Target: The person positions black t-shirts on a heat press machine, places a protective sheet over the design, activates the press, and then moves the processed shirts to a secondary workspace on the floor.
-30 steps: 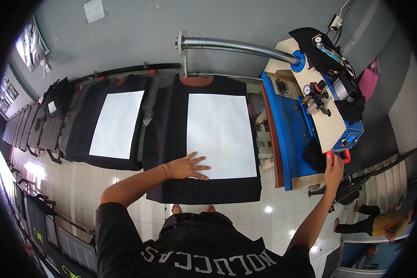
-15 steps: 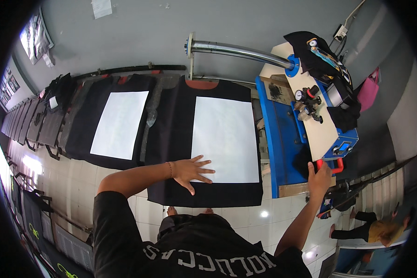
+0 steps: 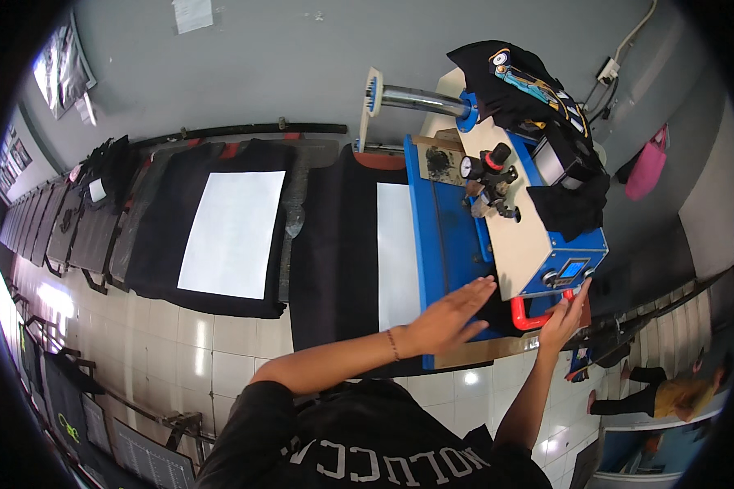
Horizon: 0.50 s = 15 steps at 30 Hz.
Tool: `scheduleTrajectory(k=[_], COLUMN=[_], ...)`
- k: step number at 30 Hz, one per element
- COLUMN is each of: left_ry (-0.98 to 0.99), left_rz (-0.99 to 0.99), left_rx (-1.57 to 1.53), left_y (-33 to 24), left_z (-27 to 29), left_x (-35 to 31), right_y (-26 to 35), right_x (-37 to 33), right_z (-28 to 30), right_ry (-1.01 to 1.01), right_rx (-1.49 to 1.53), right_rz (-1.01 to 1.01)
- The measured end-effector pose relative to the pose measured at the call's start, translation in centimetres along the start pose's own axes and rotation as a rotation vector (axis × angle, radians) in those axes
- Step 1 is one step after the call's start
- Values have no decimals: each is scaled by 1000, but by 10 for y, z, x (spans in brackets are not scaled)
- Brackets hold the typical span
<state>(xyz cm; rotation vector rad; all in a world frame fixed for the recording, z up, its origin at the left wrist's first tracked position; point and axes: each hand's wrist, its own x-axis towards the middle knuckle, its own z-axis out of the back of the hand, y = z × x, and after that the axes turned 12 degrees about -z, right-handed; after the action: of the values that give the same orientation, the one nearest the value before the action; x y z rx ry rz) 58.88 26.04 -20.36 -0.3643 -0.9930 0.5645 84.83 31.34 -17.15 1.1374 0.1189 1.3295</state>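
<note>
My left hand [image 3: 450,319] is stretched out flat over the front end of the blue plate of a heat press [image 3: 453,244], its fingertips close to the cream-coloured head. At the front, my right hand [image 3: 563,323] is on the red handle [image 3: 528,319], with the handle between thumb and fingers; the fingertips reach up beside the control panel [image 3: 573,270]. Below the press lies a black T-shirt [image 3: 334,253] with a white sheet [image 3: 397,253] on it, its right part hidden under the blue plate. To the left, another black T-shirt [image 3: 161,236] carries a white sheet [image 3: 235,232].
A pressure gauge with valves [image 3: 489,183] sits on the press. Black printed cloth [image 3: 530,85] drapes over its top. A steel shaft [image 3: 424,99] runs toward the wall. More dark platens [image 3: 37,213] line up at far left. A pink bag [image 3: 648,167] hangs right; another person [image 3: 669,395] is at lower right.
The press head has shifted left over the T-shirt, covering part of the white sheet. My left hand has moved from the sheet to the blue plate. My right hand has stayed with the handle.
</note>
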Motion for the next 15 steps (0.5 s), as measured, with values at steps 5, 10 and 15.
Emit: scheduleTrajectory(k=[5,10,15], left_ry=[-34,-66,-118], left_rz=[98,112,106], left_rx=[34,71,97], left_y=[-18,-23,-28], left_z=[-35,-44,-50], left_x=[31,32,32], right_y=[-10,-23,-18], right_x=[9,14,14], right_z=[-1,-5,-3], right_ry=[29,17,29], right_rx=[99,182,182], right_rz=[79,151,115])
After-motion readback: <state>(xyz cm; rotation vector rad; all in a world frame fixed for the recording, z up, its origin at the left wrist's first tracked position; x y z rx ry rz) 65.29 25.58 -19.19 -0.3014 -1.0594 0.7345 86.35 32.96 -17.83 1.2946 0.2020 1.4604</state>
